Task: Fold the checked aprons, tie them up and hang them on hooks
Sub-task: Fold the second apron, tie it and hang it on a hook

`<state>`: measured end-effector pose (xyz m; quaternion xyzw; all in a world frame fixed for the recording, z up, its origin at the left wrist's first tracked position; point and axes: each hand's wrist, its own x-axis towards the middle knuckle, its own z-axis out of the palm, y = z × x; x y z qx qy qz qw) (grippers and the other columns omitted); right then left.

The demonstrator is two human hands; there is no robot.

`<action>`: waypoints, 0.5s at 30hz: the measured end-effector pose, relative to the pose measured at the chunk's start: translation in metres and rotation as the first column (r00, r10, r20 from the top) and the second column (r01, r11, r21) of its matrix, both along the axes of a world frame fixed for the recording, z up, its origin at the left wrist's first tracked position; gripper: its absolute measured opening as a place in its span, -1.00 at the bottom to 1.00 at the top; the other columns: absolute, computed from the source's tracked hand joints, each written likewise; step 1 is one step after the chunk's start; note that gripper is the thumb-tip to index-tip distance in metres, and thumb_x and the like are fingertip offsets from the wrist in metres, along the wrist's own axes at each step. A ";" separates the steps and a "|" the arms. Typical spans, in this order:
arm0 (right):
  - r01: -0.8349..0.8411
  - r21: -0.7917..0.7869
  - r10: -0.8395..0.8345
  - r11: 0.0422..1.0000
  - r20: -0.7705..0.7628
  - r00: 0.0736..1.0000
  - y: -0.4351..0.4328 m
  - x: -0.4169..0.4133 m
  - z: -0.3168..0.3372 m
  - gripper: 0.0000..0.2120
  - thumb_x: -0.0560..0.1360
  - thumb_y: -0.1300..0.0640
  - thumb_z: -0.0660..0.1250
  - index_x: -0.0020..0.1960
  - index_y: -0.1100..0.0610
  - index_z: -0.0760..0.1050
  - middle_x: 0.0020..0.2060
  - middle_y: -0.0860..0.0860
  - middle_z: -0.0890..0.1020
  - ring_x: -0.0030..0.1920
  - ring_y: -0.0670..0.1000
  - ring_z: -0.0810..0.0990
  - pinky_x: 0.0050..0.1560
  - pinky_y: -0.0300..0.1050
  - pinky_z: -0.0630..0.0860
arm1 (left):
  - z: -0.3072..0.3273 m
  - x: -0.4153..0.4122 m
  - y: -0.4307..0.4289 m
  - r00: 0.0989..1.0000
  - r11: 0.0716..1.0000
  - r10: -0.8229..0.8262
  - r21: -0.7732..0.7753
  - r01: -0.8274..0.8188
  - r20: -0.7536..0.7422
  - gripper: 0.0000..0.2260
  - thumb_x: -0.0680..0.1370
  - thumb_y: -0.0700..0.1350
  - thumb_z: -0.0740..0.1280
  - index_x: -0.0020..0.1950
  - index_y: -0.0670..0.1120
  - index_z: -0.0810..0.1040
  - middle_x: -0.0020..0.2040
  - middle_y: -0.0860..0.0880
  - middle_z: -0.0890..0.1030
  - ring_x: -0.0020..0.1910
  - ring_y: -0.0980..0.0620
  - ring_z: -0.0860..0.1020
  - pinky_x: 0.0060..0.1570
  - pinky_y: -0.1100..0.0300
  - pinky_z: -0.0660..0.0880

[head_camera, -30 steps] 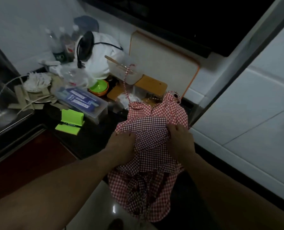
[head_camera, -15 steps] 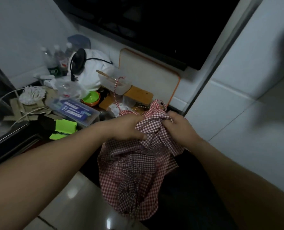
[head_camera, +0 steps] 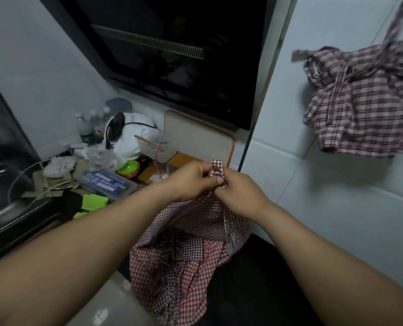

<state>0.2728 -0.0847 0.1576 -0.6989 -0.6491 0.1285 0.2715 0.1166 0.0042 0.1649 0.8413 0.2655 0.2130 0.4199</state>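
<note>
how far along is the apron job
Done: one bundled plaid apron hangs by its strap on the white wall, right. In hand: the left hand and right hand pinch the top of the red checked apron, whose body hangs loose and unfolded. Left: fold it, tie it and hang it up.

The left grip (head_camera: pixel 193 180) and right grip (head_camera: pixel 240 191) touch at the top of the red checked apron (head_camera: pixel 184 267). Their fingers curl round a bunched band of its cloth, whose end sticks up between them. The rest of the apron hangs loose below. Up and right of it, a plaid apron (head_camera: pixel 365 102) hangs bundled and blurred on the white tiled wall. Left of the red apron sit a green bowl (head_camera: pixel 128 167) and a clear plastic box (head_camera: pixel 106 183). Behind it leans a white cutting board (head_camera: pixel 195 135).
</note>
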 end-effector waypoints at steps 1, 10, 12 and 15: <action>0.013 -0.010 -0.013 1.000 -0.042 0.999 -0.002 0.000 0.000 -0.71 0.51 0.05 0.31 0.22 -0.06 0.58 0.11 -0.03 0.70 0.11 0.04 0.64 0.11 -0.03 0.55 | -0.005 -0.004 -0.003 1.000 1.000 0.014 -0.008 -0.014 -0.007 -0.87 0.65 -0.12 0.41 -0.06 -0.16 0.61 -0.20 0.10 0.61 -0.29 0.35 0.50 -0.22 0.42 0.41; 0.093 -0.221 -0.188 0.971 -0.460 0.868 -0.008 0.006 -0.005 -0.74 0.63 0.04 0.22 0.01 -0.01 0.70 -0.04 -0.13 0.76 -0.01 -0.09 0.71 0.20 0.00 0.57 | -0.057 -0.018 -0.008 0.999 0.981 -0.042 -0.186 0.048 0.034 -0.90 0.59 0.03 0.47 0.00 0.03 0.63 -0.08 -0.05 0.64 -0.12 0.16 0.55 -0.02 0.18 0.51; 0.139 -0.207 -0.226 0.969 -0.498 0.837 -0.005 0.008 0.000 -0.73 0.64 0.05 0.21 0.02 -0.03 0.70 -0.03 -0.14 0.76 -0.01 -0.11 0.71 0.16 -0.04 0.57 | -0.063 -0.014 -0.007 0.996 0.982 -0.064 -0.174 0.074 0.059 -0.88 0.59 -0.01 0.47 0.00 -0.02 0.59 -0.13 0.00 0.61 -0.15 0.16 0.53 -0.07 0.18 0.50; 0.198 -0.211 -0.283 0.957 -0.541 0.792 -0.005 0.017 0.008 -0.72 0.64 0.11 0.21 -0.08 -0.01 0.69 -0.06 -0.10 0.76 -0.04 -0.09 0.72 0.06 -0.07 0.55 | -0.069 -0.005 0.001 0.993 0.989 -0.105 -0.100 0.111 0.060 -0.92 0.63 -0.05 0.42 0.04 -0.04 0.60 -0.03 0.06 0.67 -0.03 0.14 0.61 0.01 0.12 0.56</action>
